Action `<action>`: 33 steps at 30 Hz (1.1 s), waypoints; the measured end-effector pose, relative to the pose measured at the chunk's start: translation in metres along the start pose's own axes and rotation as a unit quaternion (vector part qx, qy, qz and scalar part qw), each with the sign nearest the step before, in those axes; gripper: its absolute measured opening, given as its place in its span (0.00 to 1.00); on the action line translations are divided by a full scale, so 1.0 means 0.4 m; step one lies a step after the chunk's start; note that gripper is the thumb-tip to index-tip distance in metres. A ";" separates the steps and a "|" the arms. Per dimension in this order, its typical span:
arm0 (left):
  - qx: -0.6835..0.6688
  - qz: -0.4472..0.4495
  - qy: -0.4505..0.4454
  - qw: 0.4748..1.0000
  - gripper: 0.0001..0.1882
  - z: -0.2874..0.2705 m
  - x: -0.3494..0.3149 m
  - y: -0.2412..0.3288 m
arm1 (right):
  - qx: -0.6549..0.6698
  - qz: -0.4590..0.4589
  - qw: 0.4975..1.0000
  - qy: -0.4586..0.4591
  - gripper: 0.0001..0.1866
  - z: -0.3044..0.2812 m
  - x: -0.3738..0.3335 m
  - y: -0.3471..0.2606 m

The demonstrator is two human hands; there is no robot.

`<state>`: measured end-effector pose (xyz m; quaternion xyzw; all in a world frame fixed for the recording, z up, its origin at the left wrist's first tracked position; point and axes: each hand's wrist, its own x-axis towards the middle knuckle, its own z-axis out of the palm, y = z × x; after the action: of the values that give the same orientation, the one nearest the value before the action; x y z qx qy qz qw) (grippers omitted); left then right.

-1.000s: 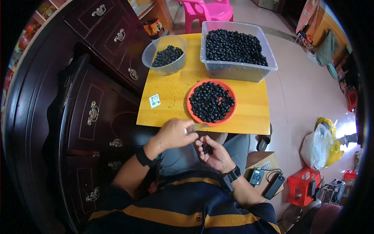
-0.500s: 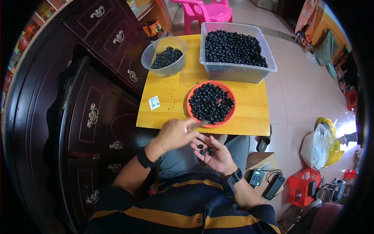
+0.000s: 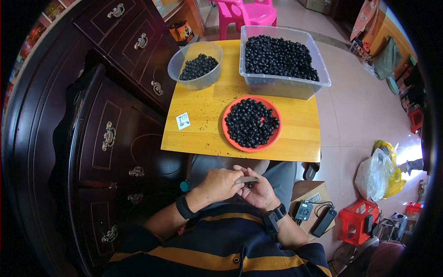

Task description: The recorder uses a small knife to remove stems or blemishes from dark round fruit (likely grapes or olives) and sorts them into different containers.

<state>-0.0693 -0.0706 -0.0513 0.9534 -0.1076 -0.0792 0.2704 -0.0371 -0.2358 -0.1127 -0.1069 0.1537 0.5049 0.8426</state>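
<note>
My left hand (image 3: 219, 183) is closed around a thin, flat grey blade (image 3: 246, 180), like a small knife; its handle is hidden. The blade reaches across my right hand (image 3: 260, 193), which lies palm up with its fingers partly curled. A small black round piece (image 3: 250, 185) shows in the right palm beneath the blade; the left fingers and the blade hide the rest of the palm. Beyond my hands, an orange-red plate (image 3: 225, 132) on the yellow table (image 3: 194, 138) bears a heap of black round pieces (image 3: 249, 121), some showing holes.
A large clear bin (image 3: 281, 87) full of black pieces stands at the back right of the table, with a round clear tub (image 3: 199, 84) at its left. Dark crumbs and a white label (image 3: 183, 121) lie on the table. Dark wooden drawers (image 3: 110, 134) rise close at my left.
My left hand has come down from beside the plate to my right palm, and the blade now shows in it. The right fingers have curled in; several black pieces lay visible there before.
</note>
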 end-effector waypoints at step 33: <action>-0.103 0.011 0.137 0.985 0.11 -0.072 -0.077 0.096 | -0.119 -0.033 0.987 -0.106 0.06 0.020 -0.061 0.020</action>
<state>-0.0993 -0.0806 -0.0038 0.9211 -0.0710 0.0446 0.3801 -0.0537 -0.2494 -0.0966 -0.1573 -0.0018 0.4998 0.8517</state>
